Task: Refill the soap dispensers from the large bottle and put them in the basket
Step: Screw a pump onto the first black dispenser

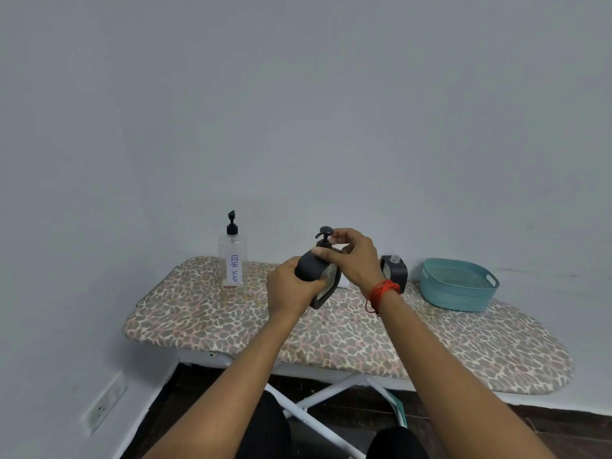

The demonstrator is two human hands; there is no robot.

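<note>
1. Both hands are on 1 dark soap dispenser (319,276), lifted above the ironing board (364,332). My left hand (291,289) wraps around its body, and my right hand (354,256) pinches the neck under the pump head (325,232).
2. I judge that I am screwing the pump on or off; which one, I cannot tell.
3. A 2nd dark dispenser (395,271) stands on the board behind my right wrist, with no pump on it, so its neck is open.
4. The large clear bottle (232,260), labelled "DISH SOAP", stands upright at the left, well apart, and looks nearly empty.
5. The teal basket (458,286) at the right holds no dispenser yet, so both placements are still to do.
</note>
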